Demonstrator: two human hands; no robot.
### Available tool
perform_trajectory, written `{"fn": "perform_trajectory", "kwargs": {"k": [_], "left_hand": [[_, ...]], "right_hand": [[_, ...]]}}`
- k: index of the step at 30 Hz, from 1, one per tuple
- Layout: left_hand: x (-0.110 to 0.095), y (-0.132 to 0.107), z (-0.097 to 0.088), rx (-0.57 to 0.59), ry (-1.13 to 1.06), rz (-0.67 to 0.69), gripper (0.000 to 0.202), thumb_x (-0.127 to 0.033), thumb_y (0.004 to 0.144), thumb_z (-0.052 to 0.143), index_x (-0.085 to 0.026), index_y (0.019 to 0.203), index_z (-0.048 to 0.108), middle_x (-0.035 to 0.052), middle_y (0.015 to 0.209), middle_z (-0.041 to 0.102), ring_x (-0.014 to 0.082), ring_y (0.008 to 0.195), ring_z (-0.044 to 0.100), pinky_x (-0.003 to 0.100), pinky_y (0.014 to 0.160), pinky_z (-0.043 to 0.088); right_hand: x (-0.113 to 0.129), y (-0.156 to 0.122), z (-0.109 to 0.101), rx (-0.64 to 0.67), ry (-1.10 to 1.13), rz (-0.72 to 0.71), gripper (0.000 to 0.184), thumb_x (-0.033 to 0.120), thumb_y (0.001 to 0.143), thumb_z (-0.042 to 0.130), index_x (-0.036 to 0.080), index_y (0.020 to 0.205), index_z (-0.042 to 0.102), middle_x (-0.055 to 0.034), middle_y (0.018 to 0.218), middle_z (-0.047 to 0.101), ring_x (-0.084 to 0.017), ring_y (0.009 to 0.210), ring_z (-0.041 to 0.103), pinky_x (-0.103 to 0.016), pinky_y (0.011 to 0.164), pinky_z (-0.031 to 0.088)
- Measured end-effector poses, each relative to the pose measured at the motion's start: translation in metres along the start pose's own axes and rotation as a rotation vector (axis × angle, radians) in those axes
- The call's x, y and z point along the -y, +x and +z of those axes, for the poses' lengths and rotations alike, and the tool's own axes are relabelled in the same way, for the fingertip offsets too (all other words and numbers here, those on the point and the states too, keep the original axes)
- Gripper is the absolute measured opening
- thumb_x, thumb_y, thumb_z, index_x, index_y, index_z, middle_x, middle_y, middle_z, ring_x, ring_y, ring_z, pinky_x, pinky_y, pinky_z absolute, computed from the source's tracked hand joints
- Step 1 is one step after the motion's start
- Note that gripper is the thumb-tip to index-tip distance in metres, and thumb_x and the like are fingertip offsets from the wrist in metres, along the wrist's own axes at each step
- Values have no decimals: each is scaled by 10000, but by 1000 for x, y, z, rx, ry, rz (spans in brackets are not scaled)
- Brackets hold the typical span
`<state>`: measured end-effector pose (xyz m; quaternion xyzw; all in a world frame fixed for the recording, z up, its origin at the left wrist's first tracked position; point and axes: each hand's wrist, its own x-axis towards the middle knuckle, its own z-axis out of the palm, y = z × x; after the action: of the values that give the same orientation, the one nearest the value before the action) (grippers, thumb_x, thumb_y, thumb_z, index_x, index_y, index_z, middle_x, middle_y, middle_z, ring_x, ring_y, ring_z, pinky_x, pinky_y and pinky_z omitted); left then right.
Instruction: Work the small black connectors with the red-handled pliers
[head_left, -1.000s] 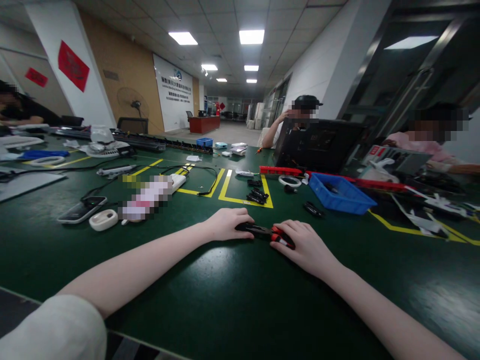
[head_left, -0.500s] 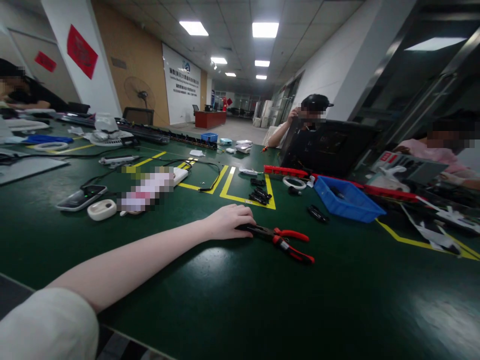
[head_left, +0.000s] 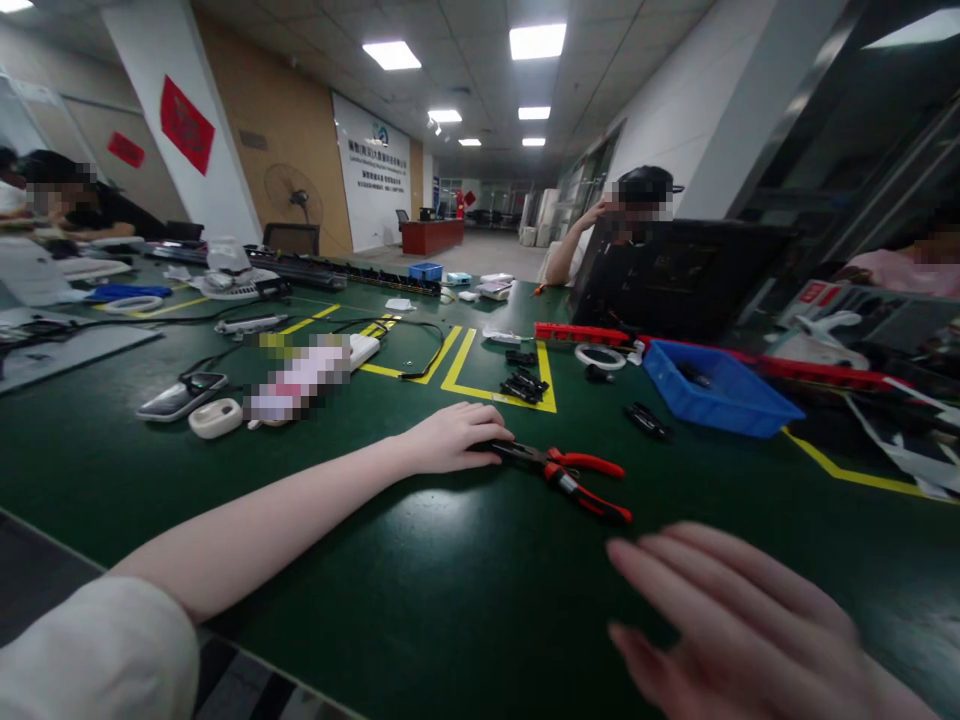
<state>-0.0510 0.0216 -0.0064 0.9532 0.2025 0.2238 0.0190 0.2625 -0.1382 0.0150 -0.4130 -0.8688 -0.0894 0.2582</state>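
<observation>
Red-handled pliers lie on the green table with the handles spread apart. My left hand rests palm down on the table, its curled fingers over the black jaw end of the pliers. My right hand is close to the camera at the lower right, blurred, with its fingers stretched out and apart, holding nothing. It is short of the pliers' handles and clear of them.
A blue bin, small black parts inside yellow floor-tape lines, a white tape ring, a phone and a white oval case lie on the table. Other people sit at the far side and far left.
My right hand let go of the pliers' handles, left the view, and now comes back in at the lower right with open fingers. The left hand stayed on the jaw end.
</observation>
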Motion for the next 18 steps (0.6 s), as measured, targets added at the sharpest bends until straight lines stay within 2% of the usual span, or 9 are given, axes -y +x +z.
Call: {"fn": "perform_trajectory", "kwargs": {"k": [3,5,7,9,18], "left_hand": [[-1,0,-1,-5,-23,-27,342,-349,934,574,-184,1233,557,101,1170,581,216,1064,570,329,917,458],[-2,0,-2,1,-14,-54,339,-358,932,578,-185,1223,560,99,1159,585,217,1060,572,337,925,461],[-3,0,-3,10,-8,-65,315,-363,930,581,-181,1187,578,92,1136,593,214,1043,578,339,921,465],[-3,0,-3,18,-11,-63,287,-360,931,579,-179,1153,595,86,1114,598,211,1030,581,337,910,470],[-1,-1,-3,21,-29,-49,257,-345,940,563,-190,1139,609,79,1103,589,202,1019,572,330,892,473]], "right_hand": [[-27,47,26,123,-26,-96,570,533,828,593,295,1342,530,-98,1238,635,-314,1117,587,-503,934,482],[-43,65,40,190,-31,8,692,619,794,590,225,1358,518,-140,1262,614,-334,1133,577,-520,929,478],[-52,69,48,247,9,114,665,649,810,551,209,1309,558,-144,1251,615,-312,1096,596,-487,891,497],[-55,65,51,252,7,144,646,652,819,534,206,1285,576,-143,1241,618,-315,1119,580,-503,937,460],[-47,64,53,214,-77,122,690,604,874,451,115,1359,500,-184,1209,604,-338,1144,530,-518,995,383]]}}
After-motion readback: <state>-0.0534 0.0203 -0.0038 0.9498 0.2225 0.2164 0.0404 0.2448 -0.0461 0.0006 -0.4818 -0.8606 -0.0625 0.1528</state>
